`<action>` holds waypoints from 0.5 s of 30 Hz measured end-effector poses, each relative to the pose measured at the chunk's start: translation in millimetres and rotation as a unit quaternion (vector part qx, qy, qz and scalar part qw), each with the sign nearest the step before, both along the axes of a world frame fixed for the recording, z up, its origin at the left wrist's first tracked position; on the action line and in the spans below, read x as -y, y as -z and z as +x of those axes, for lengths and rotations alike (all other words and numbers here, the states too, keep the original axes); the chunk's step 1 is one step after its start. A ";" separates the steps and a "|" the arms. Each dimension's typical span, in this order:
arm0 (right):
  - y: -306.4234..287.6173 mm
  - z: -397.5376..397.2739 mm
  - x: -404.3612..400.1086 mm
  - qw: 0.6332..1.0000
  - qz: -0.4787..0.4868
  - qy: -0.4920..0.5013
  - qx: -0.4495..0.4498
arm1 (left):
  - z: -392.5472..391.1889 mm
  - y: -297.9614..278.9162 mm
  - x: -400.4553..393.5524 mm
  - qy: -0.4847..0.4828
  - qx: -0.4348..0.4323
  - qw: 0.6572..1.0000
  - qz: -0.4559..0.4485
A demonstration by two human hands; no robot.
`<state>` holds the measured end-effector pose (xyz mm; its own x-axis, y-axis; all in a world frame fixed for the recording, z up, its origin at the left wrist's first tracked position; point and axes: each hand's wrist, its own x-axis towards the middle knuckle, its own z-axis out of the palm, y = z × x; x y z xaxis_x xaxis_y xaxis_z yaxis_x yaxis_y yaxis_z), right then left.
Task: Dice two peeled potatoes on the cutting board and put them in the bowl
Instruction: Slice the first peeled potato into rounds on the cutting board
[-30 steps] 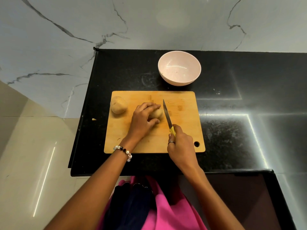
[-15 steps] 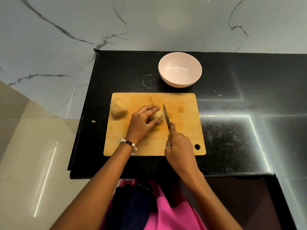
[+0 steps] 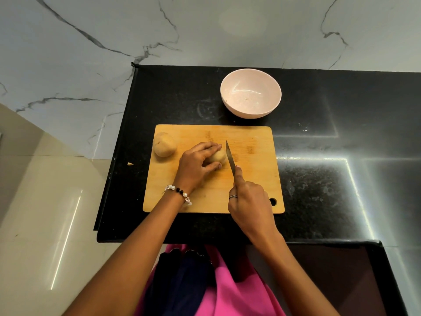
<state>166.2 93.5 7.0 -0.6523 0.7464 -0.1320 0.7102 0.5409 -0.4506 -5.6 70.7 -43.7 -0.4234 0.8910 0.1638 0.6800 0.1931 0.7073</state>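
Observation:
A wooden cutting board (image 3: 252,179) lies on the black counter. My left hand (image 3: 197,164) curls over a peeled potato (image 3: 218,155) near the board's middle, hiding most of it. My right hand (image 3: 248,201) grips a knife (image 3: 230,158), forefinger laid along the blade's back; the blade stands just right of that potato, at its edge. A second whole peeled potato (image 3: 164,144) sits at the board's far left corner. The pale pink bowl (image 3: 250,93) stands beyond the board, with nothing in it.
A small pale scrap (image 3: 130,163) lies on the counter (image 3: 319,179) left of the board. The counter's left edge drops to a tiled floor. A marble wall rises behind the bowl. A darker raised section sits at the near right.
My right hand has slid forward along the knife, covering its yellow handle, and the blade has come closer to the held potato. My left hand keeps its hold.

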 end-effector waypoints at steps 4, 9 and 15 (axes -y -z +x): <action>6.8 -2.1 -0.4 1.000 0.019 -0.009 0.004 | -0.4 0.6 -0.8 0.002 -0.001 1.000 0.006; 13.6 -13.4 -2.9 0.997 0.064 -0.014 0.033 | -0.8 3.5 -0.8 0.001 -0.002 1.000 0.018; 20.0 -25.3 -10.0 0.996 0.073 -0.017 0.056 | 0.2 7.6 0.0 -0.002 -0.003 1.000 0.030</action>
